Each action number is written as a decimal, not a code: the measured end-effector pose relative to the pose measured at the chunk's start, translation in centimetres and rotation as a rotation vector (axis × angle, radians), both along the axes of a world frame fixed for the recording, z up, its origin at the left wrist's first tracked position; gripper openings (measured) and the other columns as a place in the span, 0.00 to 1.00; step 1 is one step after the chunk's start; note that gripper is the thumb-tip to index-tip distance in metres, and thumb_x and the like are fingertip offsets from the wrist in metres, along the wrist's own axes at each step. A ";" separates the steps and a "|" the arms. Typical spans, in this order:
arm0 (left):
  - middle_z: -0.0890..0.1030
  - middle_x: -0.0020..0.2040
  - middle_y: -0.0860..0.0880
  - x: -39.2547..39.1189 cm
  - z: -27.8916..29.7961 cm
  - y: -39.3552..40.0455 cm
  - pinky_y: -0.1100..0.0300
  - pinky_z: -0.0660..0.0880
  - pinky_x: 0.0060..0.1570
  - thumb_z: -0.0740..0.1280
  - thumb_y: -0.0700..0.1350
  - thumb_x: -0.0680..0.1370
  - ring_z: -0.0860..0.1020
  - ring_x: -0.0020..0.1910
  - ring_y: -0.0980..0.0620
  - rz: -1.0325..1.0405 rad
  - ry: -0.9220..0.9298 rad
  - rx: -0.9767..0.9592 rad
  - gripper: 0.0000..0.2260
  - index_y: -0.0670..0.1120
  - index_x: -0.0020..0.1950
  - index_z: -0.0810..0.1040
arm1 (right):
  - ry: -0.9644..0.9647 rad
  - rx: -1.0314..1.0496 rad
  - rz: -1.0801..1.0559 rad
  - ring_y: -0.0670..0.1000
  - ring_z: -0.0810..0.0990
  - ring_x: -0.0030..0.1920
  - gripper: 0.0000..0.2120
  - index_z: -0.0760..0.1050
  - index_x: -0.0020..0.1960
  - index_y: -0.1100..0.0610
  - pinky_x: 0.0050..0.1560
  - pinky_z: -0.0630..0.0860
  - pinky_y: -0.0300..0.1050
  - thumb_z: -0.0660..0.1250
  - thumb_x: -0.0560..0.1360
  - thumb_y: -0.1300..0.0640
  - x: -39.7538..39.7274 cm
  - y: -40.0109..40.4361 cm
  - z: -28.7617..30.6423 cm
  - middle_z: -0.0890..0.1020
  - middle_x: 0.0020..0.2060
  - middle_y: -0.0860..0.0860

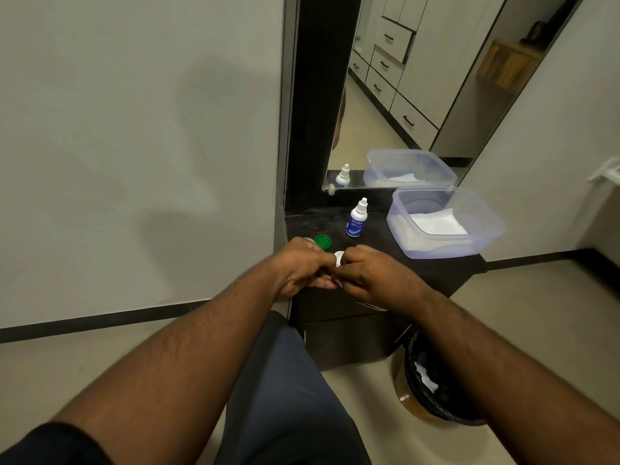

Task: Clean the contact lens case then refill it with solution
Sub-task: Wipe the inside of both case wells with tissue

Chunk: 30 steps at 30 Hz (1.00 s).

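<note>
One lens case (339, 260) in two hands' grip, one green cap (323, 242), one solution bottle (357, 218)

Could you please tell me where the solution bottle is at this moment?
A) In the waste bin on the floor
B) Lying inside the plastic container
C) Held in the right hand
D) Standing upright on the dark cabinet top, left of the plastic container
D: the solution bottle stands upright with its cap on, on the dark cabinet top, left of the plastic container, while both hands are busy nearer the camera.
</note>
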<state>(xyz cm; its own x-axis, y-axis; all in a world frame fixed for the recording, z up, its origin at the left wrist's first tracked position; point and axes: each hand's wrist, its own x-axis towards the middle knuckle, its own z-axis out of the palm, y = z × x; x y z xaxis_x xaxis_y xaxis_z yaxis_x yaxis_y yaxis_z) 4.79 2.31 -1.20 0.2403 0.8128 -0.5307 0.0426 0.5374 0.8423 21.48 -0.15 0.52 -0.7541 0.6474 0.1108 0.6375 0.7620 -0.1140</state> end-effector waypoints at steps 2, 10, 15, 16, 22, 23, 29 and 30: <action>0.83 0.39 0.40 0.2 0.0 0.0 0.56 0.83 0.39 0.69 0.34 0.74 0.84 0.37 0.47 0.015 0.021 0.004 0.02 0.37 0.46 0.78 | 0.036 0.049 -0.029 0.51 0.75 0.40 0.09 0.81 0.51 0.59 0.39 0.64 0.39 0.72 0.71 0.60 -0.1 -0.3 -0.3 0.79 0.40 0.55; 0.81 0.36 0.42 0.6 0.0 0.0 0.61 0.81 0.31 0.68 0.32 0.73 0.82 0.29 0.52 0.033 0.077 0.032 0.03 0.39 0.43 0.77 | 0.127 0.071 -0.078 0.54 0.76 0.39 0.09 0.81 0.49 0.62 0.37 0.68 0.41 0.72 0.69 0.63 0.0 -1.2 -1.7 0.79 0.40 0.57; 0.82 0.36 0.41 0.8 -0.1 0.1 0.60 0.81 0.33 0.68 0.32 0.72 0.82 0.29 0.52 0.041 0.100 0.039 0.03 0.38 0.41 0.78 | 0.043 0.178 -0.044 0.54 0.77 0.37 0.09 0.81 0.46 0.61 0.31 0.73 0.45 0.75 0.66 0.62 0.2 -1.8 -2.2 0.79 0.40 0.56; 0.82 0.36 0.40 0.8 -0.1 0.1 0.59 0.82 0.35 0.68 0.32 0.73 0.83 0.30 0.51 0.041 0.101 0.034 0.02 0.37 0.42 0.79 | 0.026 0.204 -0.040 0.54 0.77 0.36 0.10 0.81 0.45 0.61 0.30 0.73 0.44 0.76 0.65 0.62 0.4 -2.0 -2.2 0.80 0.39 0.56; 0.83 0.43 0.38 0.8 -0.2 0.0 0.57 0.83 0.36 0.68 0.33 0.74 0.84 0.37 0.47 0.046 0.101 0.034 0.01 0.37 0.45 0.78 | 0.044 0.210 -0.217 0.54 0.78 0.38 0.10 0.80 0.47 0.60 0.33 0.74 0.45 0.76 0.66 0.62 3.6 -2.1 -3.7 0.79 0.39 0.55; 0.83 0.44 0.38 0.9 -0.3 0.0 0.57 0.83 0.36 0.68 0.33 0.74 0.84 0.37 0.47 0.046 0.100 0.036 0.01 0.37 0.44 0.78 | 0.090 0.189 -0.269 0.55 0.78 0.40 0.09 0.81 0.48 0.60 0.36 0.74 0.45 0.74 0.68 0.63 4.2 -1.9 -3.7 0.79 0.40 0.55; 0.82 0.45 0.39 0.8 -0.1 -0.1 0.57 0.83 0.36 0.68 0.32 0.74 0.84 0.38 0.47 0.040 0.095 0.034 0.03 0.37 0.42 0.78 | 0.509 -0.071 -0.376 0.43 0.78 0.43 0.07 0.83 0.50 0.57 0.46 0.71 0.29 0.70 0.73 0.61 2.8 -1.7 -3.0 0.80 0.42 0.49; 0.82 0.46 0.39 0.8 -0.2 -0.1 0.57 0.83 0.36 0.68 0.32 0.73 0.84 0.39 0.47 0.041 0.097 0.032 0.03 0.38 0.41 0.78 | 0.576 -0.116 -0.410 0.43 0.78 0.44 0.07 0.83 0.50 0.57 0.47 0.71 0.29 0.70 0.73 0.62 2.4 -1.6 -3.0 0.80 0.42 0.49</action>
